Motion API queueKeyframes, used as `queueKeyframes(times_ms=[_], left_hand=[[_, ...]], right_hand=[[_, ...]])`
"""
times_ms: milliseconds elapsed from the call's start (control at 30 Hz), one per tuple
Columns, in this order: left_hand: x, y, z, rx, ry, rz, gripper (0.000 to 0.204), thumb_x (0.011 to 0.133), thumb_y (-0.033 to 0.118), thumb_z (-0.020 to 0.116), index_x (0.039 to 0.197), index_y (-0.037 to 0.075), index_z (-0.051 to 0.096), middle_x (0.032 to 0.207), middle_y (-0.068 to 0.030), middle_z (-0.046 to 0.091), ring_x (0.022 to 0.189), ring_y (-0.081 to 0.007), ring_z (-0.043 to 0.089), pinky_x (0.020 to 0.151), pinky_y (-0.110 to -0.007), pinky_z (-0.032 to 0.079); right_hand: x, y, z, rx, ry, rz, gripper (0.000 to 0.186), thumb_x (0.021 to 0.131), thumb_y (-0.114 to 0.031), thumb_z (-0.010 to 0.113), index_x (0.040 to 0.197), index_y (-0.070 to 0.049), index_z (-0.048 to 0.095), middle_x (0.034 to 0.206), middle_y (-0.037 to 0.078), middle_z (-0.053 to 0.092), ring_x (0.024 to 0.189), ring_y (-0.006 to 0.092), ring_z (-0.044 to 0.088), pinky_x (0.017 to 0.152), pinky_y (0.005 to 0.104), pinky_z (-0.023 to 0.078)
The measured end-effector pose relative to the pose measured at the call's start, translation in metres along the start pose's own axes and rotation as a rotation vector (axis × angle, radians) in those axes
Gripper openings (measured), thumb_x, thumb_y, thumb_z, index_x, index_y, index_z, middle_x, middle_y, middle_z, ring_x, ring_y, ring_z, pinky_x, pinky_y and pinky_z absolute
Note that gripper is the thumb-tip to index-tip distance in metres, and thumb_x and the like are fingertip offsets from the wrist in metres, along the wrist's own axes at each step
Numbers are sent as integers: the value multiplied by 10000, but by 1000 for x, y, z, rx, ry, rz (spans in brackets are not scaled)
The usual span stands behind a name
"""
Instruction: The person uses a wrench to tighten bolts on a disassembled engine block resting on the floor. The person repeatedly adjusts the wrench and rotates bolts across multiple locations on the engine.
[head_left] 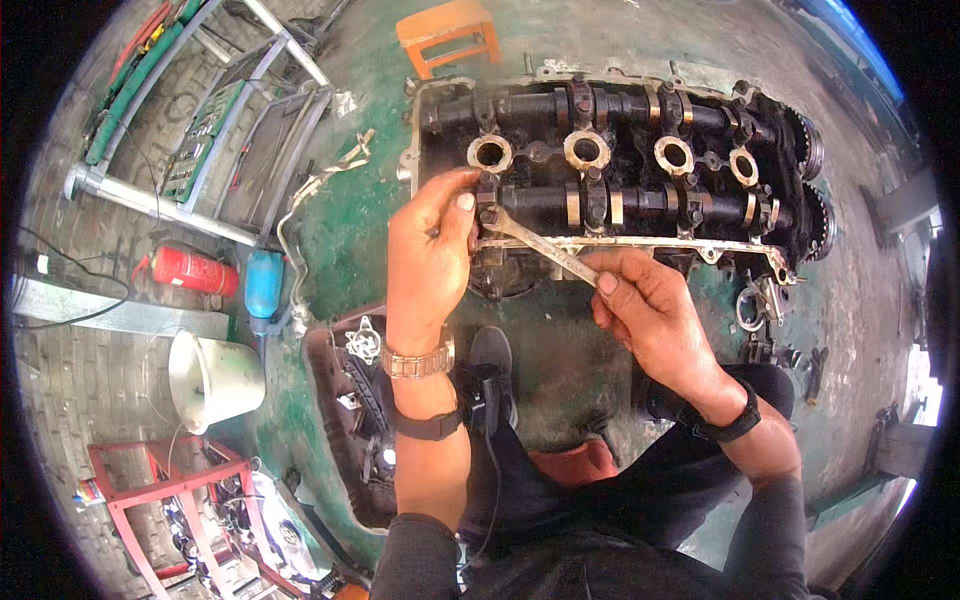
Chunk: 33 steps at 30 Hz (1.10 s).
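Observation:
A combination wrench (545, 246) slants over the near edge of an engine cylinder head (540, 212). My right hand (655, 315) grips its near end between thumb and fingers. The wrench's other end sits at a bolt on the near-left camshaft cap (488, 190). Beside that end, my left hand (432, 245) is closed, its fingers bent towards the cap and the thumb near the wrench head. What the left fingers hold, if anything, is hidden. Two dark camshafts run across the head, with several round openings between them and toothed sprockets (822, 228) at the right.
An orange stool (447, 35) stands beyond the head. At left are a fire extinguisher (195, 270), a blue bottle (263, 285), a white bucket (225, 375) and a red metal stand (170, 470). A brown tray (325, 440) of parts lies beside my left forearm.

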<state>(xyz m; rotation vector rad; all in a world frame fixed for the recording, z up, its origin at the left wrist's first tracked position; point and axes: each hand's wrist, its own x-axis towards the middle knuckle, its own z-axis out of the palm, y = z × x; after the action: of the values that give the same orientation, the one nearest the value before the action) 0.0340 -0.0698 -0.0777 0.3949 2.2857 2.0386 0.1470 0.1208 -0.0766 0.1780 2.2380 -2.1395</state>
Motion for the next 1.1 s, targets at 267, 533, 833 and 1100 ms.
queueKeyframes(times_ms=[267, 533, 833, 1100], left_hand=[[1, -3, -1, -7, -13, 16, 203, 961, 93, 547, 1120, -6, 626, 753, 15, 563, 633, -56, 481, 570, -227, 421], [1, -1, 0, -24, -6, 17, 193, 955, 71, 552, 1116, -2, 629, 757, 17, 567, 632, -53, 479, 565, -225, 417], [1, -3, 0, -25, -2, 9, 181, 954, 66, 551, 1101, 11, 640, 744, 23, 556, 634, -50, 474, 567, -226, 416], [1, -1, -1, 18, -2, 23, 183, 949, 71, 557, 1099, 0, 635, 726, 19, 545, 629, -60, 482, 566, -230, 417]], right_hand=[[0, -4, -5, -42, -48, 38, 242, 1001, -150, 482, 1181, -22, 582, 690, -28, 530, 542, 12, 405, 478, 160, 325], [-1, 3, -1, -11, -34, -42, 244, 1002, -153, 482, 1172, -10, 581, 685, -24, 516, 554, 22, 408, 485, 171, 325], [-1, -1, -1, -24, -26, -16, 248, 1001, -159, 485, 1170, -8, 586, 681, -25, 516, 558, 26, 417, 490, 173, 326], [-3, -2, -1, -56, -44, 24, 259, 1005, -166, 478, 1182, -8, 583, 672, -22, 520, 535, 20, 406, 476, 171, 327]])
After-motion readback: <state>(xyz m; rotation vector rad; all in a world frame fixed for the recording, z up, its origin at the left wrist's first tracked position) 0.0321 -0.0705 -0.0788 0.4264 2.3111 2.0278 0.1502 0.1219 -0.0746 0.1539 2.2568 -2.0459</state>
